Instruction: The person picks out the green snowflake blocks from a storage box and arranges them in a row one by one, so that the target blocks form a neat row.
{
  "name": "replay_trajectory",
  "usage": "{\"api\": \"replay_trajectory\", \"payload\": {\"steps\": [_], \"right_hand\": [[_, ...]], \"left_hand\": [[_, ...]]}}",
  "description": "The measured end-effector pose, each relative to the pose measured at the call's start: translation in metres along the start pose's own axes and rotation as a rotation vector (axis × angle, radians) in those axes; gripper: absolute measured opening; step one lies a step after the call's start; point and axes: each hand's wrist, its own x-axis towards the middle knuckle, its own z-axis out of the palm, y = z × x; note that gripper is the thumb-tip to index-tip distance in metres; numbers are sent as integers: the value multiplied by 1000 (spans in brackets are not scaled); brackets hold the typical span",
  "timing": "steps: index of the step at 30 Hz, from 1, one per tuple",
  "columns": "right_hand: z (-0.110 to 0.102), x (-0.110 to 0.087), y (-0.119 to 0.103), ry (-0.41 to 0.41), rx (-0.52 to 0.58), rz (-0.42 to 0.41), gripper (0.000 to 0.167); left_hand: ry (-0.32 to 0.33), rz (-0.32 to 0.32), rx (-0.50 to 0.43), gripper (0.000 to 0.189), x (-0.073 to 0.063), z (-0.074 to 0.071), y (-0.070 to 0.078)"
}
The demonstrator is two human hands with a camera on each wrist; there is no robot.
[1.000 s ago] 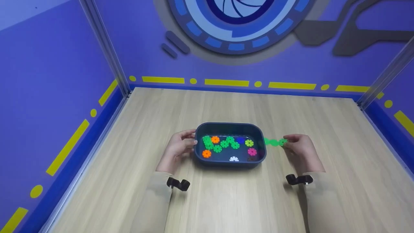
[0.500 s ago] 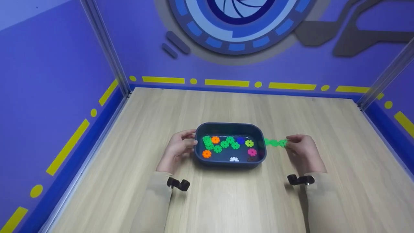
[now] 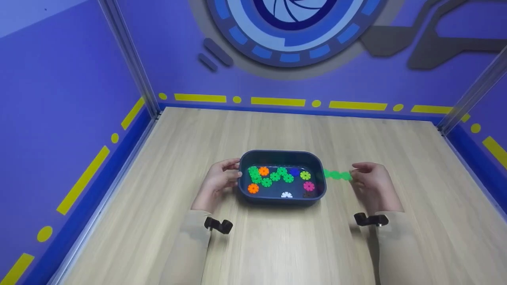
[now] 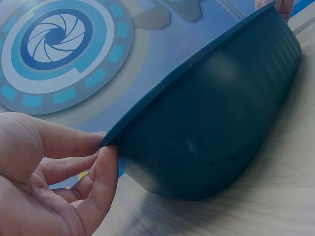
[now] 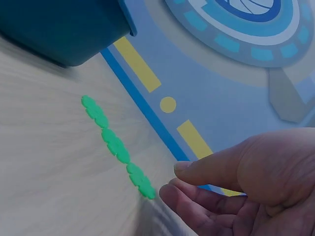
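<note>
A dark rectangular plastic bin (image 3: 282,201) stands on the wooden table. My left hand (image 3: 216,180) pinches its left rim between thumb and fingers, as the left wrist view shows close up on the bin wall (image 4: 206,123). To the right of the bin, three green snowflake discs in a row (image 3: 336,175) lie flat on the table. My right hand (image 3: 372,178) is beside the far end of this row. In the right wrist view a gap parts the thumb from the forefinger, with nothing between them, and the green row (image 5: 116,146) lies just past the fingertips.
Inside the bin are several green discs (image 3: 266,182), two orange discs (image 3: 253,188), a pink disc (image 3: 309,186), a yellow disc (image 3: 305,175), a blue disc (image 3: 294,172) and a white disc (image 3: 286,195). Blue-purple panels (image 3: 269,87) wall in the table.
My right hand has drifted slightly right and let go of the green discs. The end disc, which was tilted up at the fingertips, now lies flat. My left hand and the bin stay put.
</note>
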Motion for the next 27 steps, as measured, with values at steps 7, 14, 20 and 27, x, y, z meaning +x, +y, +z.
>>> {"api": "replay_trajectory", "payload": {"steps": [7, 14, 20, 27], "right_hand": [[1, -3, -14, 16, -32, -91, 47], [4, -10, -33, -17, 68, -138, 50], [12, -12, -49, -37, 123, -172, 53], [23, -11, -67, -62, 142, -188, 51]], "left_hand": [[2, 2, 9, 55, 0, 0, 0], [1, -5, 10, 54, 0, -1, -1], [-4, 10, 25, 55, -1, -1, -1], [-2, 13, 23, 55, -1, -1, -1]]}}
